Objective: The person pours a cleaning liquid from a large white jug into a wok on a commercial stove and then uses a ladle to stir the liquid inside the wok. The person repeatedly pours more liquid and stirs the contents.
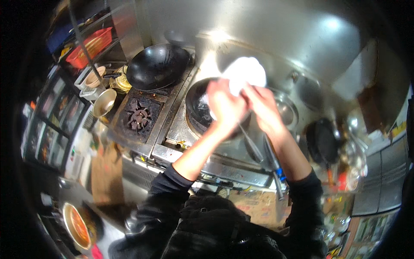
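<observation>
Above the wok (199,103) on the middle of the range, my left hand (226,100) and my right hand (260,100) are close together at a white cloth-like thing (247,73), overexposed and blurred. My right hand grips its lower edge. My left hand is blurred against its left side, and its grip cannot be made out. Below the hands, long-handled metal utensils (254,147) lie slanting over the range's front edge. The wok's right side is mostly hidden by my hands.
Another black wok (158,66) rests at the back left, behind a gas burner (139,116). A metal bowl (105,103) and a red basket (92,45) stand farther left. On the right are a round metal pot (286,110) and a black frying pan (321,140).
</observation>
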The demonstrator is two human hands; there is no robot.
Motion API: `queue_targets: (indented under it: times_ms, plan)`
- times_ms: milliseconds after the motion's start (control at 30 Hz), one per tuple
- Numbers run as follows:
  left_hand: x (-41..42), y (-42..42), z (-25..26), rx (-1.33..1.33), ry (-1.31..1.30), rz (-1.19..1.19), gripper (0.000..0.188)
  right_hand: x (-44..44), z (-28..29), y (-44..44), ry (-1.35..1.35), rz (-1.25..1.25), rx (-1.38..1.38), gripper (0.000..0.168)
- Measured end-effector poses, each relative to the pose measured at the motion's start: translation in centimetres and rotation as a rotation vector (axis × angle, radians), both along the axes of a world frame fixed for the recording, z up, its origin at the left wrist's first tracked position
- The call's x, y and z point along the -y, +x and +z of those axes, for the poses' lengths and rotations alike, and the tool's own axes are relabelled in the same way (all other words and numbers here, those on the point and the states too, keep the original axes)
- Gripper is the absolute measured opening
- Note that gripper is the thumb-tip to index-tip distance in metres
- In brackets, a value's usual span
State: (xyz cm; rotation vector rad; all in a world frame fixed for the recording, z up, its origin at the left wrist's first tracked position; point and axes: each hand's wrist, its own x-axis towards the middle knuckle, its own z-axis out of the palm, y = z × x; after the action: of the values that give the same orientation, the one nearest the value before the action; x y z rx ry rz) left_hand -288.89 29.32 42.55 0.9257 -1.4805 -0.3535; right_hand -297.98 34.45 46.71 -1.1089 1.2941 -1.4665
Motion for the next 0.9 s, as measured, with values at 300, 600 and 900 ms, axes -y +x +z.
queue_targets:
  times_ms: [300, 600, 900]
  plan:
    - [-8.8, -7.7, -3.5, 0.290, -0.336, -0.653, 0.059, -2.5, -0.2, -19.3, -0.160, 0.210, -0.698, 0.036]
    - [-2.7, 3.3, -7.5, 0.165, -0.038, -0.336, 0.037, -6.0, 6.8, -21.1, -0.229, -0.904, -0.868, 0.046]
    - [-0.5, 12.6, -11.0, 0.189, 0.114, -0.006, 0.031, -11.3, 1.3, -27.0, 0.515, -0.743, -1.162, 0.060]
